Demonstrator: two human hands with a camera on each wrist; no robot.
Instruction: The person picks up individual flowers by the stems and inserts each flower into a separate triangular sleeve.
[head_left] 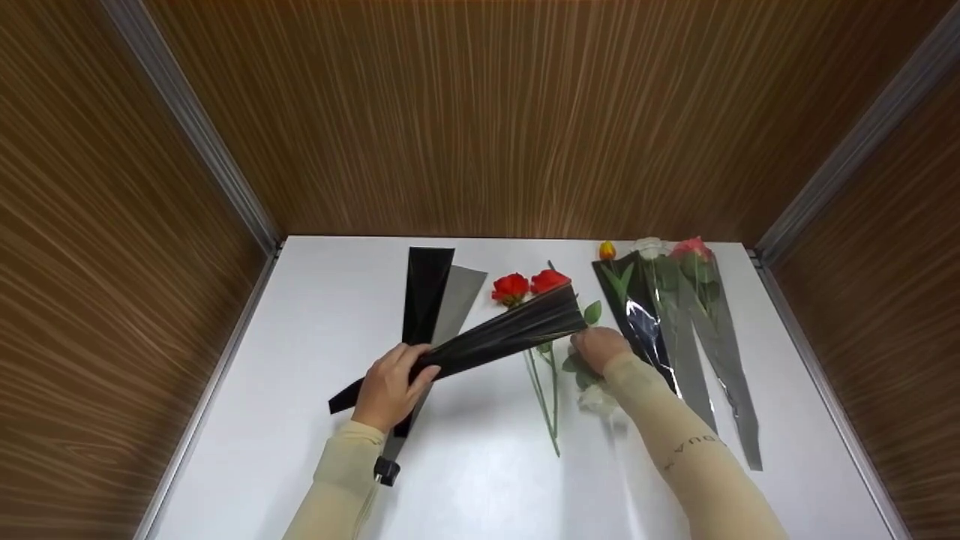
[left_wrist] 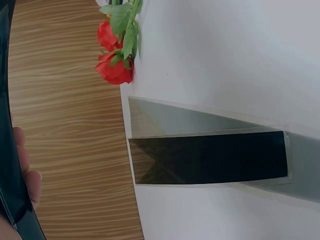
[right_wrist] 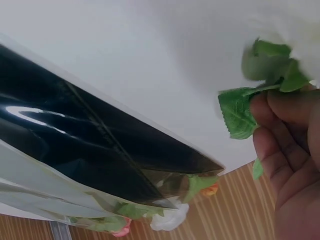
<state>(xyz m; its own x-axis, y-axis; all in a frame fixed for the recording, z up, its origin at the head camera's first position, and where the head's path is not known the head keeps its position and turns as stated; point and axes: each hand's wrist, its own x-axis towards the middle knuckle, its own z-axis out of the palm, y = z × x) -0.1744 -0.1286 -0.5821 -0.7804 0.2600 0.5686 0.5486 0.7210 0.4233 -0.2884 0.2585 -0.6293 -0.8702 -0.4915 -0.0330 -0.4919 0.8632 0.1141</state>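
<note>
My left hand (head_left: 391,384) grips a narrow black flower sleeve (head_left: 502,330) near its lower end, thumb on top. The sleeve slants up to the right, its wide mouth beside my right hand (head_left: 602,349). In the right wrist view, my right fingers pinch the stem of a white flower (right_wrist: 305,50) just by its green leaf (right_wrist: 237,112). The flower head hangs toward the near side in the head view, blurred. A thin greenish line runs along the sleeve. Two red roses (head_left: 511,289) lie behind and below the sleeve, their green stems (head_left: 541,397) pointing toward me.
Another black sleeve (head_left: 426,292) and a grey sleeve (head_left: 465,292) lie overlapped on the white table (head_left: 322,300) at left. On the right lie sleeved flowers: a yellow-orange tulip (head_left: 607,250), a white flower (head_left: 651,247) and a pink flower (head_left: 693,249). Wood-grain panels (head_left: 480,120) enclose the table.
</note>
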